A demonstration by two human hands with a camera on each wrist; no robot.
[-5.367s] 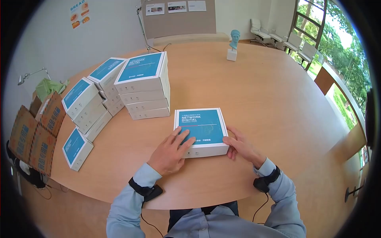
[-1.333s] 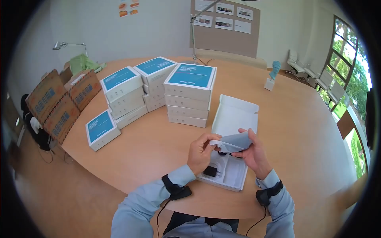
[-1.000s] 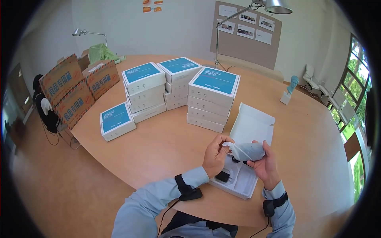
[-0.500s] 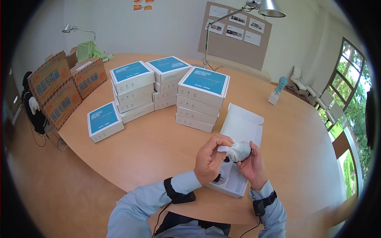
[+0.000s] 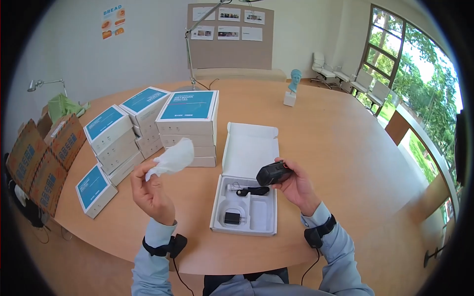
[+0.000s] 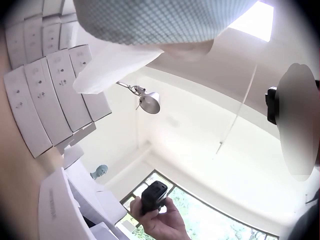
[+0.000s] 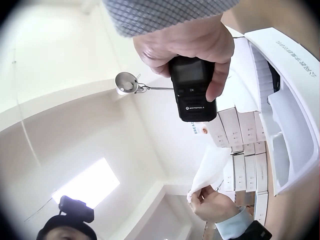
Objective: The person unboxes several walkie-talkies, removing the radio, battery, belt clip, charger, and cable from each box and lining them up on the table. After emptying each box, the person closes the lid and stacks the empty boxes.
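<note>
In the head view the left hand pinches a crumpled white wrapper, held up in front of the box stacks. The right hand grips a black handheld device above the right edge of an opened white box. A small screen and a Motorola mark show on the device in the right wrist view. Inside the box lie a black adapter in a round recess and a black cable near the hinge. The box's lid lies folded back, away from the person.
Stacks of white boxes with blue tops stand at the left, with a single closed box nearer the person. Brown cartons are at the far left. A lamp and a small blue bust are at the back.
The white wrapper has come off the device. My left hand has moved left with the wrapper, away from my right hand, which keeps the bare device. The head view has turned.
</note>
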